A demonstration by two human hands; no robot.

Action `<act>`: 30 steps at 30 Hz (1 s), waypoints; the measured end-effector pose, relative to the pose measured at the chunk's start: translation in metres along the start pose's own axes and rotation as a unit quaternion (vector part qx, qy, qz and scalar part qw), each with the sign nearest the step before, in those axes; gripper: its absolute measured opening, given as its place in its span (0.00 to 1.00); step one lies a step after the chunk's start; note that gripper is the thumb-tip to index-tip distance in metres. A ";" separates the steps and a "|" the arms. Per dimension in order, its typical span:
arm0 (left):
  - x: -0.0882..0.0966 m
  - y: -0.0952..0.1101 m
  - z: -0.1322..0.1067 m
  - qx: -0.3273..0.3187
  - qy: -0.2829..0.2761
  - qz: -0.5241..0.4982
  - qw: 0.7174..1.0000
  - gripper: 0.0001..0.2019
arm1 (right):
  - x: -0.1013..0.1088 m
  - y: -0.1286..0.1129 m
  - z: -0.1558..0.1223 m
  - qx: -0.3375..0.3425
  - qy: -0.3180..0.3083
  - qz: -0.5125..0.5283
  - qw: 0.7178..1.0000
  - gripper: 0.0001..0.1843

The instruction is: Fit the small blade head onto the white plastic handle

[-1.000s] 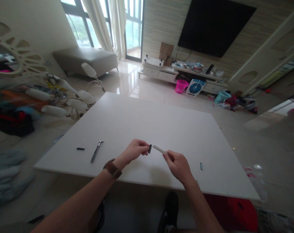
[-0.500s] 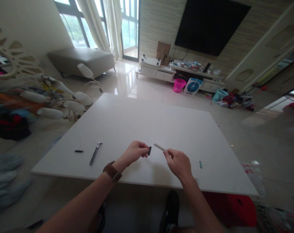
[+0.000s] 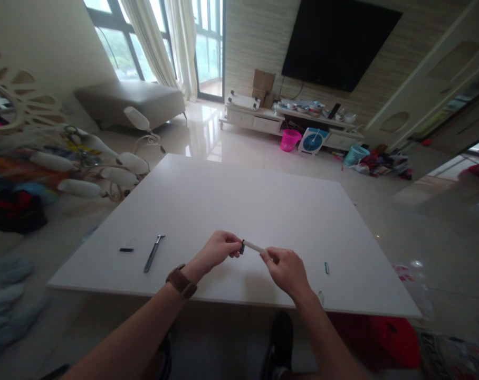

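Observation:
My left hand (image 3: pixel 222 246), with a brown watch on its wrist, pinches a small black razor cartridge (image 3: pixel 242 247) above the near middle of the table. Between the fingers of my right hand (image 3: pixel 285 269) is a slim pale stick (image 3: pixel 254 246); its far end touches or nearly touches the cartridge's upper part. What kind of stick it is, I cannot make out. To the left lies a razor handle (image 3: pixel 154 254) with its bare head pointing away. Beside that handle is a small black strip (image 3: pixel 126 250). Right of my right hand rests a small teal-and-black piece (image 3: pixel 326 268), like another razor cartridge.
All this is on a large white table (image 3: pixel 247 195). A small clear item (image 3: pixel 321 296) sits near its front edge by my right forearm. A lamp with several white shades (image 3: pixel 132 162) stands close to the left edge. A red stool (image 3: pixel 393 338) is below the front right.
My right hand has moved slightly left, bringing the pale stick's end from a small gap up to the razor cartridge. My left hand stays nearly in place, still pinching the cartridge.

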State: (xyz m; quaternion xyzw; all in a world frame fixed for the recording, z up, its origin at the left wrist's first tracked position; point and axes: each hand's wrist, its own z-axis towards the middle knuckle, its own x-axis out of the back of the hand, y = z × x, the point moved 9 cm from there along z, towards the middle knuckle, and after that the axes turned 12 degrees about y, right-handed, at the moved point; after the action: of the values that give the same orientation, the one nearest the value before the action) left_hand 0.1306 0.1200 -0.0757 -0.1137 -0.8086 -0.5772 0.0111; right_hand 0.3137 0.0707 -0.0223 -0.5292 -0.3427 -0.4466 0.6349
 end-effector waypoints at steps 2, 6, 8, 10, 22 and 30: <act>0.001 0.001 -0.001 -0.002 0.001 0.002 1.000 0.07 | 0.006 0.006 0.000 -0.022 0.022 -0.018 0.999 0.18; 0.000 0.002 -0.002 -0.006 -0.007 -0.003 1.000 0.08 | 0.001 0.000 -0.002 0.004 -0.009 0.007 1.000 0.19; 0.001 0.002 -0.001 -0.010 -0.005 0.002 1.000 0.08 | 0.000 0.002 -0.002 -0.009 -0.008 -0.003 1.000 0.18; 0.001 0.001 -0.001 -0.007 -0.003 0.006 1.000 0.08 | 0.003 0.005 -0.001 -0.034 0.011 -0.012 0.999 0.19; -0.001 -0.003 0.001 -0.008 -0.011 -0.005 1.000 0.08 | -0.006 -0.003 -0.004 0.001 -0.019 0.008 1.000 0.19; -0.003 0.000 0.000 -0.004 -0.009 -0.004 1.000 0.07 | -0.005 -0.001 -0.004 -0.011 -0.018 0.004 1.000 0.20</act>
State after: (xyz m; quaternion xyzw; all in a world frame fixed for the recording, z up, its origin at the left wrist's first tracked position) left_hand 0.1332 0.1192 -0.0755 -0.1158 -0.8070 -0.5791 0.0010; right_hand 0.3104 0.0679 -0.0270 -0.5454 -0.3467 -0.4385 0.6245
